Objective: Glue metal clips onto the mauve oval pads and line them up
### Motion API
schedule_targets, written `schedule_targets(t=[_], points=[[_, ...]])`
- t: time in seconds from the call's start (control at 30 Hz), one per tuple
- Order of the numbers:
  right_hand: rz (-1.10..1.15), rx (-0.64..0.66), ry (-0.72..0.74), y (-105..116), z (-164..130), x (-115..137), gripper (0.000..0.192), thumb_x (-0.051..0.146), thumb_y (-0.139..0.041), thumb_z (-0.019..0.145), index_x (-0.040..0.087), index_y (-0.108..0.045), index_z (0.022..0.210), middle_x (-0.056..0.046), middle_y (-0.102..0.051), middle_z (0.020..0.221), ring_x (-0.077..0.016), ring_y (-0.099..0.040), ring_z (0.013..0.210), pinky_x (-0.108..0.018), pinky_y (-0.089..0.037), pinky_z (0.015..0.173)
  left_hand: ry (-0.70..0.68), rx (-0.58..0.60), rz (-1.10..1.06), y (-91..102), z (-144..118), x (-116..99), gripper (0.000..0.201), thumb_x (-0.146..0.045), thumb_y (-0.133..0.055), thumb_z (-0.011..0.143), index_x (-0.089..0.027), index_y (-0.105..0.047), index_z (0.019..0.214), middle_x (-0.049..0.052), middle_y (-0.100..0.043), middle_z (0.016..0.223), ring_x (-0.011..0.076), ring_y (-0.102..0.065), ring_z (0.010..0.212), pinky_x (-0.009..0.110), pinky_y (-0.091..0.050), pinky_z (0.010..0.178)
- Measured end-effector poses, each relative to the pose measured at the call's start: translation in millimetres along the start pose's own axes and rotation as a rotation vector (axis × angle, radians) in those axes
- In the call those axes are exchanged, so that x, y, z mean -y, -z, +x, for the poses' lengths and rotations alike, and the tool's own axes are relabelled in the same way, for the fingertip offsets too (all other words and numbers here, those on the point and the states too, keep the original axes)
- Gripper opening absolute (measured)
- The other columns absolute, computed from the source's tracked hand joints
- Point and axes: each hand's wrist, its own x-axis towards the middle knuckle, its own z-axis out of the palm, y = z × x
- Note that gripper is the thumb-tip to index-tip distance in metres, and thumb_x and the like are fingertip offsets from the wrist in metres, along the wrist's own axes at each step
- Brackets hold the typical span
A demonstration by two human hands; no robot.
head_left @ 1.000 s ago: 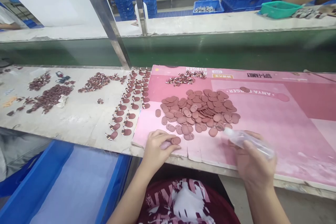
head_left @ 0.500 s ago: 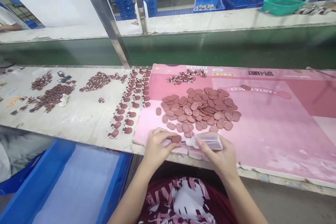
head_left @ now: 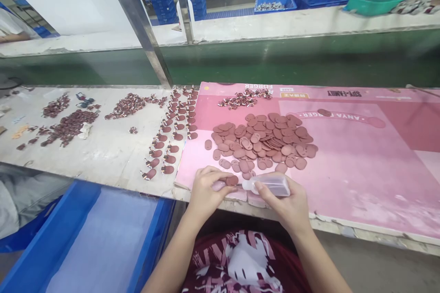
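Note:
Between thumb and fingers, my left hand (head_left: pixel 206 191) pinches a flat brown oval piece (head_left: pixel 232 180) above the front edge of the pink mat. My right hand (head_left: pixel 292 199) is wrapped round a clear squeeze bottle (head_left: pixel 275 185), lying nearly level. The bottle's thin nozzle points left and meets or almost meets the oval's right edge; I cannot tell if they touch. Just beyond both hands spreads a pile of similar brown ovals (head_left: pixel 264 139), some with small holes. Farther back on the mat is a heap of small brown-and-white parts (head_left: pixel 242 99).
Rows of ovals with small parts attached (head_left: pixel 168 159) stand left of the pink mat (head_left: pixel 350 169). More small-part heaps (head_left: pixel 127 105) lie farther left. A metal post (head_left: pixel 137 18) rises behind the bench. A blue bin (head_left: pixel 144 238) sits below at left. Other people's arms show at the far edges.
The bottle's nozzle has shifted very slightly along the oval's edge. Both hands keep their hold, and the view has moved a little.

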Motion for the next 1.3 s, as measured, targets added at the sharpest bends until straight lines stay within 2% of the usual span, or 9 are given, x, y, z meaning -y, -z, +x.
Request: schedule_targets(t=[0.23, 0.4, 0.57, 0.7, 0.87, 0.97, 1.07, 1.2, 1.3], points=[[0.084, 0.024, 0.069, 11, 10, -16, 0.022, 0.04, -0.071, 0.069, 0.018, -0.066, 0.069, -0.004, -0.067, 0.064, -0.0181, -0.063, 0.056, -0.027, -0.05, 0.051, 0.007, -0.003, 0.002, -0.3, 0, 2, 0.029, -0.014, -0.087, 0.057, -0.025, -0.077, 0.082, 0.001, -0.07, 0.078, 0.0192, -0.064, 0.079, 0.035, -0.049, 0.08], [0.391, -0.246, 0.013, 41, 25, -23, 0.037, 0.043, -0.081, 0.058, 0.021, -0.058, 0.077, -0.002, -0.067, 0.072, -0.0229, -0.067, 0.068, -0.038, -0.055, 0.065, -0.027, -0.001, 0.01, 0.1, 0, 2, 0.026, -0.014, -0.085, 0.06, -0.025, -0.076, 0.082, 0.0, -0.07, 0.078, 0.0189, -0.065, 0.079, 0.035, -0.049, 0.08], [0.169, -0.437, -0.076, 84, 55, -19, 0.061, 0.032, -0.089, 0.044, 0.027, -0.054, 0.094, -0.006, -0.067, 0.091, -0.0286, -0.067, 0.094, -0.045, -0.053, 0.086, -0.069, 0.025, 0.019, 3.0, -1, 1, 0.024, -0.013, -0.081, 0.065, -0.024, -0.075, 0.084, 0.001, -0.071, 0.079, 0.0199, -0.065, 0.081, 0.036, -0.049, 0.079], [0.017, -0.391, -0.147, 101, 68, -31, 0.075, 0.045, -0.086, 0.044, 0.023, -0.054, 0.108, -0.011, -0.066, 0.1, -0.0324, -0.064, 0.103, -0.053, -0.048, 0.095, -0.092, 0.038, 0.014, 4.3, 0, 2, 0.021, -0.014, -0.079, 0.068, -0.024, -0.074, 0.086, 0.002, -0.072, 0.081, 0.021, -0.065, 0.082, 0.037, -0.05, 0.078], [-0.356, -0.518, 0.344, 99, 57, -34, 0.096, 0.045, -0.083, 0.055, 0.027, -0.038, 0.138, -0.016, -0.056, 0.125, -0.035, -0.059, 0.108, -0.051, -0.053, 0.082, -0.092, 0.028, 0.004, 2.9, 0, 7, 0.021, -0.015, -0.077, 0.07, -0.024, -0.075, 0.088, 0.002, -0.071, 0.082, 0.0212, -0.064, 0.081, 0.036, -0.051, 0.075], [-0.572, -0.704, 0.679, 80, 57, -13, 0.05, 0.035, -0.076, 0.071, 0.027, -0.059, 0.116, -0.009, -0.066, 0.094, -0.0265, -0.064, 0.078, -0.042, -0.053, 0.067, -0.112, 0.019, -0.009, -1.4, -2, 14, 0.02, -0.017, -0.076, 0.072, -0.024, -0.075, 0.091, 0.003, -0.071, 0.084, 0.021, -0.063, 0.082, 0.036, -0.05, 0.075], [-0.68, -0.305, 0.794, 45, 82, 14, 0.017, 0.024, -0.063, 0.084, 0.025, -0.066, 0.101, -0.006, -0.067, 0.089, -0.0204, -0.063, 0.073, -0.035, -0.052, 0.069, -0.15, -0.003, -0.021, -6.0, -3, 22, 0.024, -0.016, -0.073, 0.075, -0.025, -0.074, 0.097, 0.003, -0.071, 0.081, 0.0213, -0.062, 0.08, 0.037, -0.049, 0.075], [-1.042, 0.28, 0.667, -13, 148, 51, 0.026, 0.01, -0.049, 0.089, 0.021, -0.071, 0.1, -0.01, -0.068, 0.099, -0.0253, -0.059, 0.097, -0.037, -0.049, 0.08, -0.2, 0.023, -0.05, -6.8, -4, 26, 0.027, -0.018, -0.067, 0.081, -0.025, -0.072, 0.106, 0.004, -0.072, 0.082, 0.0224, -0.062, 0.083, 0.039, -0.048, 0.076], [-1.11, 0.436, 0.669, -51, 194, 66, 0.021, 0.007, -0.055, 0.086, 0.017, -0.071, 0.097, -0.011, -0.068, 0.1, -0.0226, -0.06, 0.099, -0.031, -0.049, 0.081, -0.189, 0.019, -0.063, -3.9, -5, 22, 0.027, -0.016, -0.067, 0.081, -0.024, -0.072, 0.106, 0.005, -0.073, 0.084, 0.0231, -0.062, 0.085, 0.04, -0.048, 0.078]])
